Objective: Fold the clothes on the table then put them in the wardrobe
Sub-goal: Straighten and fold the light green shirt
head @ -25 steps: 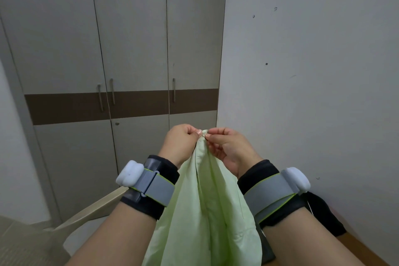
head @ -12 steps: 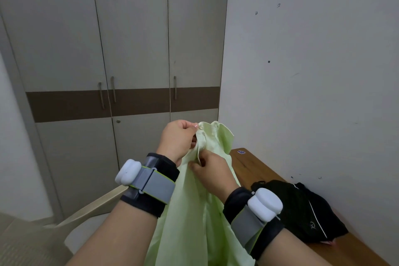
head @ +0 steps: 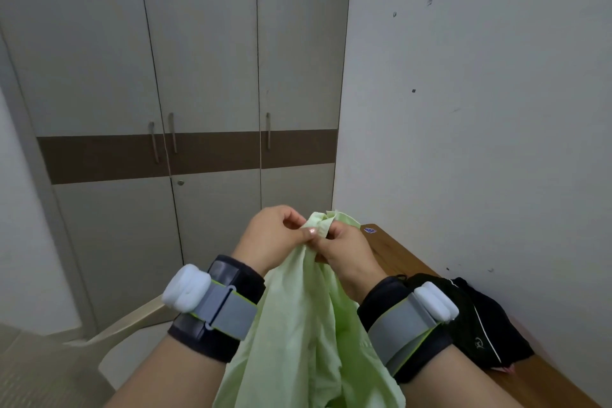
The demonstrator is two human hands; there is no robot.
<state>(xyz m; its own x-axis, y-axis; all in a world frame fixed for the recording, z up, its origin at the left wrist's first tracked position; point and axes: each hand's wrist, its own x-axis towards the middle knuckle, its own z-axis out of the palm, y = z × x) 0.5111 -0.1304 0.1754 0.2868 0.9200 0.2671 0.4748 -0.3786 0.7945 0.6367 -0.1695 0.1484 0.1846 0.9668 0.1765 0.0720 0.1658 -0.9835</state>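
A tan plastic chair (head: 132,318) stands low down, off to the left of the left hand (head: 275,237). Behind both hands is the wardrobe (head: 198,76), with grey doors, a brown band across the middle and thin metal handles. All its doors are shut.

The left hand has its fingers curled, and its thumb and fingers pinch the top edge of the light green shirt (head: 304,334). A black and grey band with a white block (head: 187,288) sits on that wrist.

The shirt hangs straight down from the two hands. Its long way runs up and down, with the bunched top up at the fingers and the rest falling toward the bottom of the picture, between the two arms. It is pale green, thin and soft, with long folds running down it. The top edge is scrunched into a small lump where the hands meet. The bottom of it goes out of the picture.

The right hand (head: 344,252) is touching the left one. Its fingers curl in and pinch the same bunched top edge. It wears the same kind of band.

To the right of the right hand and lower is the brown wooden desk (head: 397,252), against the white wall (head: 480,109). A small blue and white sticker (head: 370,230) is on its far corner. A black piece of clothing (head: 490,331) with a thin white line lies crumpled on the desk, just beside the right wrist.
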